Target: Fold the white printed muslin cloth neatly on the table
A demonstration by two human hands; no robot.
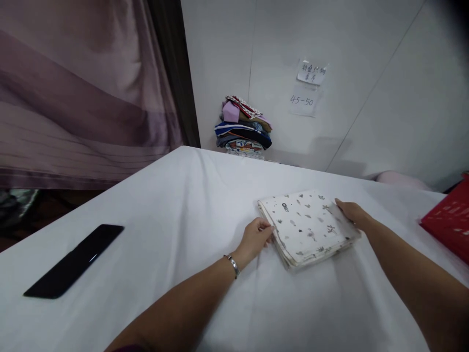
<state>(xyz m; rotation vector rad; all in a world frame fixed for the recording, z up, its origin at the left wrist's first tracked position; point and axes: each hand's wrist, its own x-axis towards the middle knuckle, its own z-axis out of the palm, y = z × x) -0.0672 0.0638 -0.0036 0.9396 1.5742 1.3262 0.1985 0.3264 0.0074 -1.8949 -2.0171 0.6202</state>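
Observation:
A folded white cloth (304, 222) printed with small plants and animals lies on the white-covered table (154, 254), its layers stacked along the left and front edges. My left hand (255, 234), with a silver bracelet at the wrist, pinches the cloth's left edge between thumb and fingers. On the opposite side, my right hand (351, 213) grips the right edge near the far corner. Part of its fingers is hidden, and the cloth there looks slightly blurred.
A black flat object (75, 261) lies at the table's left. Beyond the far edge stands a pile of folded fabrics (244, 128) against the wall. Something red (449, 222) sits at the right edge. A purple curtain (84, 88) hangs at left; handwritten papers (303, 101) are on the wall.

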